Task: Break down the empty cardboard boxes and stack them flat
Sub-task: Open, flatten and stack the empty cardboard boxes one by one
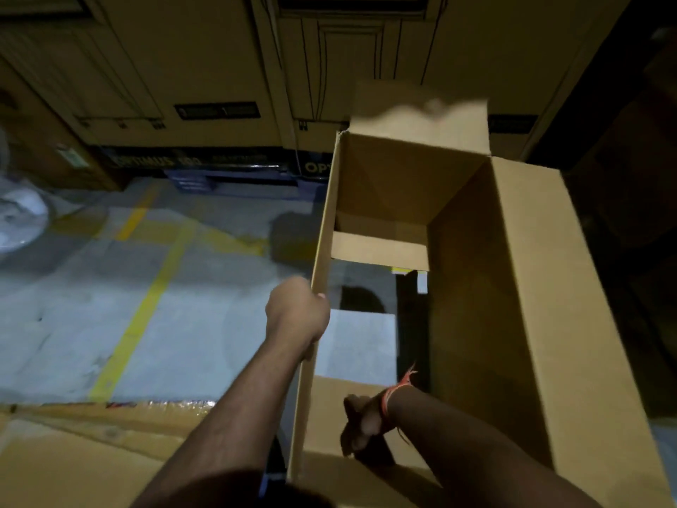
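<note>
A tall brown cardboard box (513, 287) stands open in front of me, and through its open bottom I see the floor. My left hand (297, 314) grips the box's left wall at its top edge. My right hand (361, 425), with an orange thread at the wrist, reaches down inside the box and rests on a near bottom flap (329, 408); whether its fingers grip the flap is hard to tell in the dim light. A far bottom flap (381, 251) lies folded inward. The far top flap (417, 115) stands up, blurred.
Flattened cardboard (73, 456) lies on the floor at the lower left. Large printed cartons (205, 67) are stacked along the back wall. The grey concrete floor (110, 295) has yellow lines. A pale fan-like object (18, 218) sits at the far left. Dark stacks stand at right.
</note>
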